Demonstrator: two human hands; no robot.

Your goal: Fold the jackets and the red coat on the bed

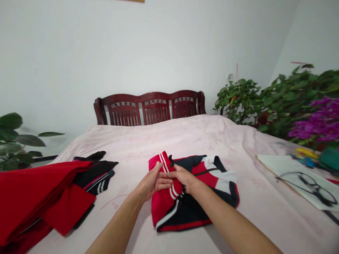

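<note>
In front of me on the bed lies a red, black and white jacket (190,217), partly folded, with white-striped red ribbed bands on its left side. My left hand (153,181) holds the red cloth at these bands, thumb on top and fingers bent across it. From the right, my right hand (182,176) grips the same bunched red part, and its fingertips meet those of my left hand. Both palms hide some of the cloth. The jacket's white and black panels lie flat beyond my right wrist.
A pale pink sheet (127,151) covers the bed. Red cloth (39,190) and dark striped clothes (102,176) are piled at left. Glasses (312,187) rest on a pale book or pad (278,164) at right. Leafy plants (241,98) and a wooden headboard (156,107) stand beyond.
</note>
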